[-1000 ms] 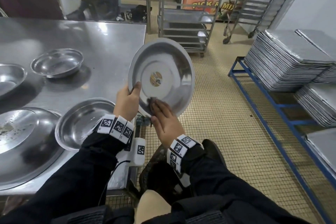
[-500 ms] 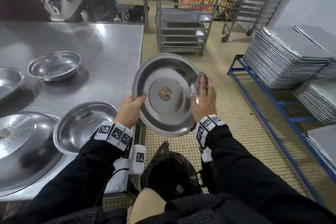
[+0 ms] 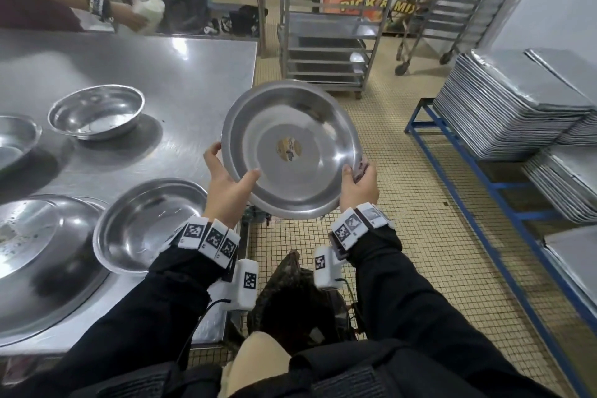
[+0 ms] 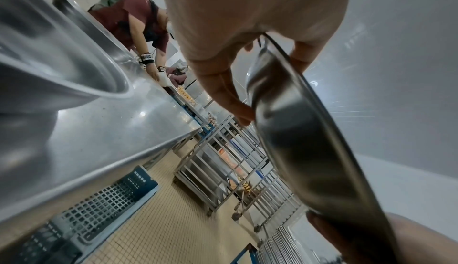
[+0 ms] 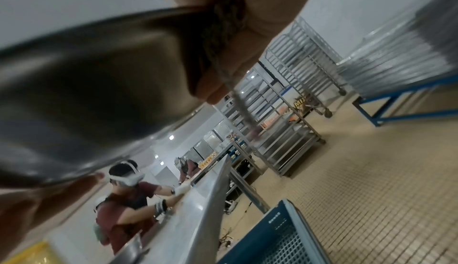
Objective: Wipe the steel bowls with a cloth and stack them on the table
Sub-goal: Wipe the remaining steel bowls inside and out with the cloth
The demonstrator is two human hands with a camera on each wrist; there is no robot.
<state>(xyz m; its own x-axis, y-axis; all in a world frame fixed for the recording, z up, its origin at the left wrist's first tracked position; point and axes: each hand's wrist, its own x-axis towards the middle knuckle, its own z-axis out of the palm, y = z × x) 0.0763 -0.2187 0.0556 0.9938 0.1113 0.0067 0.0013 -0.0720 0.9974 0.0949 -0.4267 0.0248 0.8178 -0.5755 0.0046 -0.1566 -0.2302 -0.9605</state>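
we hold one steel bowl (image 3: 290,152) in the air just right of the worktop (image 3: 181,81), hollow facing us. our left hand (image 3: 226,187) grips its left rim; our right hand (image 3: 358,186) pinches a dark cloth (image 3: 361,170) against its right rim. four more bowls lie on the worktop, to our left, the nearest one (image 3: 145,223) just beside our left hand.

right hand (image 3: 358,186) with cloth (image 3: 361,169) moved from bowl (image 3: 290,149) interior to its right rim, bowl tipped flatter

The cloth (image 3: 361,170) is mostly hidden between the right hand (image 3: 358,186) and bowl (image 3: 290,152) rim — wrist views blur it.
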